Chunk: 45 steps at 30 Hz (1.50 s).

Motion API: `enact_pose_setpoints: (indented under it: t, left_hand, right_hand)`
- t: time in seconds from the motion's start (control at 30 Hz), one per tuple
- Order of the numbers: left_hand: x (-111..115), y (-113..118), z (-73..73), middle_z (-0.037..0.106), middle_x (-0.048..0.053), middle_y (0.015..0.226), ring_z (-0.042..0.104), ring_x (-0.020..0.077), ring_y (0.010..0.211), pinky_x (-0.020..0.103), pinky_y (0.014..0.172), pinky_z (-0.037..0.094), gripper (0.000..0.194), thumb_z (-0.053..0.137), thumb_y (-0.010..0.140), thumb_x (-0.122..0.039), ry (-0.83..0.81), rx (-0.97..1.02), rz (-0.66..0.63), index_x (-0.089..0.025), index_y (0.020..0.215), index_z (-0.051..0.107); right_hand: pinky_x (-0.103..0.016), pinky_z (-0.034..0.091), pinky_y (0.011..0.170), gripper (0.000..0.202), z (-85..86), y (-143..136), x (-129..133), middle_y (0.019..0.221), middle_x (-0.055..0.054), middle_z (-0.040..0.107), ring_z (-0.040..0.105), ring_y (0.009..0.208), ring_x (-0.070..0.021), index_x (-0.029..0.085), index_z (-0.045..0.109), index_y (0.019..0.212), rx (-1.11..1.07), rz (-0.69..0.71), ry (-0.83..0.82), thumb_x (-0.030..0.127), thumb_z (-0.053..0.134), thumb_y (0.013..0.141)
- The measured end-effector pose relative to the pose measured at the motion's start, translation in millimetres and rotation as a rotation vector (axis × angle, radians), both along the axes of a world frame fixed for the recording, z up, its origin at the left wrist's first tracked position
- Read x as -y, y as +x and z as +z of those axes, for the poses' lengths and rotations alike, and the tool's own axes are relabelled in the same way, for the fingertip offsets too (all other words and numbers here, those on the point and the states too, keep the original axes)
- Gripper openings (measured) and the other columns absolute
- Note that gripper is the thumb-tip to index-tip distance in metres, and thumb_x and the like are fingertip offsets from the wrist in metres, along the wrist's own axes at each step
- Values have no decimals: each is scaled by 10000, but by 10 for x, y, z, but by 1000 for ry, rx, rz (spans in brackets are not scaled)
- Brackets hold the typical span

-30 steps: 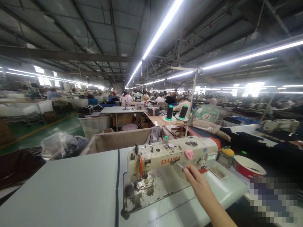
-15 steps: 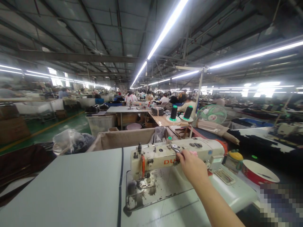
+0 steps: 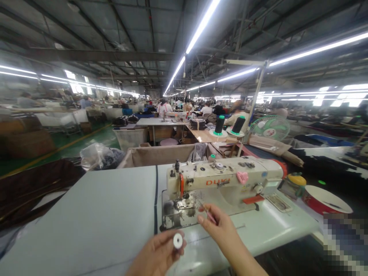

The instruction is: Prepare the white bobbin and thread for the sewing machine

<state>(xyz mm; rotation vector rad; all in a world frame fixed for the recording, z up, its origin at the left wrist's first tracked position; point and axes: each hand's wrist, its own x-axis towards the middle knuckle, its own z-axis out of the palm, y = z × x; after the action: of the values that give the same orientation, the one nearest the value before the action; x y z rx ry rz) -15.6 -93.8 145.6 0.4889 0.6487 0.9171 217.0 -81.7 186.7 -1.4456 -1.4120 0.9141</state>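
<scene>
Bobbin (image 3: pixel 177 240), small, white, pinched at its rim in left hand (image 3: pixel 156 255) fingertips above the bench's near edge. Right hand (image 3: pixel 220 229) closed on a thin pink-tipped tool (image 3: pixel 208 214). Likely light, rigid, slippery; best held by its flanges.

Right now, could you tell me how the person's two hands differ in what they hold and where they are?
The left hand sits low near the table edge, pinching a small white round bobbin; the right hand is further forward, nearer the sewing machine, pinching a thin pinkish tool. Both are bare and grip with the fingers.
</scene>
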Motion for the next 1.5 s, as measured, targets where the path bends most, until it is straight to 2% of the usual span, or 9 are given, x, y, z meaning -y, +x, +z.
enact_pose_setpoints:
  t: [0.13,0.27,0.43,0.53,0.63,0.97,1.3,1.43,1.5]
  left_hand:
    - [-175,109,169,801,135,1035,748,180,903,258,876,599,334,964,811,-240,88,113,146,-88,1073,824]
    - [-262,106,126,807,164,1096,772,202,945,268,885,634,260,912,855,-170,26,177,240,-80,1080,818]
    - [-336,50,-17,806,181,1122,793,199,979,293,933,659,150,678,994,-25,-84,126,396,-64,1086,790]
    - [-361,74,-72,806,181,1125,797,190,965,289,927,669,172,622,1018,-5,-101,102,443,-55,1089,770]
    - [-371,110,-113,811,174,1104,803,188,953,284,918,675,182,601,1025,5,-122,90,466,-55,1093,758]
    - [-331,81,-129,812,158,1098,803,189,991,267,929,666,228,629,1015,3,-79,103,470,-75,1189,753]
    - [-183,8,-13,808,191,1119,799,195,980,273,928,660,197,604,1026,-5,-99,95,478,-45,1075,791]
    - [-139,-50,-4,810,187,1116,799,201,959,280,897,664,178,643,1006,-18,-120,109,496,-58,1072,803]
    - [-128,-65,-33,815,178,1094,796,199,928,274,879,663,137,706,974,-41,-111,130,496,-67,1058,812]
  right_hand:
    - [-267,161,485,723,-443,-414,217,463,142,280,188,431,-78,223,662,873,-448,338,-405,914,743,675]
    - [-262,114,468,746,-599,-208,259,495,133,220,116,432,-70,290,356,659,-459,171,-523,952,693,593]
    - [-285,229,556,496,-585,744,217,539,77,358,328,506,-132,274,446,654,-110,-178,-331,680,713,750]
    - [-358,379,617,241,-634,993,270,718,-64,664,643,647,-281,239,622,981,684,-443,-103,464,536,982]
    - [-401,525,714,315,-699,760,325,949,-169,805,796,855,-342,193,636,1135,1099,-369,12,422,421,1104]
    - [-348,467,707,186,-620,-346,184,924,-73,834,807,900,-280,210,711,938,1087,15,-32,231,583,1072]
    - [-332,507,724,223,-713,-326,167,920,-99,821,798,891,-265,184,714,971,1064,-32,-14,257,551,1104]
    - [-391,547,793,224,-810,-255,320,869,-67,794,752,893,-281,221,698,851,1008,38,181,167,585,1037]
    - [-431,592,918,236,-930,-205,366,1112,-92,836,764,1065,-297,223,751,1036,986,134,349,125,537,1023]
